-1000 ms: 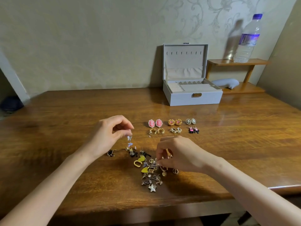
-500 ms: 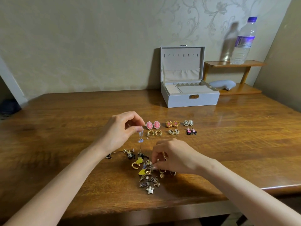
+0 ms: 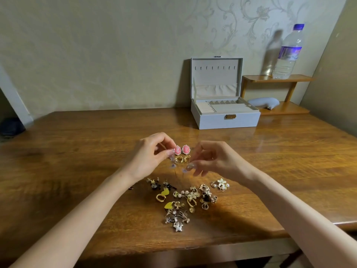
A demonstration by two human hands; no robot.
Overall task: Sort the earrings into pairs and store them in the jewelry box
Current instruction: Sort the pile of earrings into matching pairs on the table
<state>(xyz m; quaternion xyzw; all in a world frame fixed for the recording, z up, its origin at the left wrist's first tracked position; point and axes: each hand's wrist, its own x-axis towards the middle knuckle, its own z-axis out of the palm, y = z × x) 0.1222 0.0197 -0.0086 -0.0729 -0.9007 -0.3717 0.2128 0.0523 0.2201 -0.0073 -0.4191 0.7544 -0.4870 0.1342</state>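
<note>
Left hand (image 3: 148, 157) pinches a small lilac earring (image 3: 172, 165) between thumb and forefinger, just above the worktop (image 3: 77, 151) of glossy brown wood. Right hand (image 3: 216, 159) pinches a like earring (image 3: 188, 167) close beside it. Just behind the hands lie paired pink oval studs (image 3: 181, 149) with beaded rims and gold hoops (image 3: 182, 159). Nearer the person, an unsorted pile (image 3: 185, 202) includes yellow hearts (image 3: 168, 205), a silver star (image 3: 177, 227) and a white flower (image 3: 221, 182). At the far edge stands the grey box (image 3: 228, 118), rectangular, with its lid upright, a pale fabric lining and a brass clasp. On a wooden shelf (image 3: 276, 78) stands a clear plastic bottle (image 3: 287, 55); its purple label is too blurred to read.
</note>
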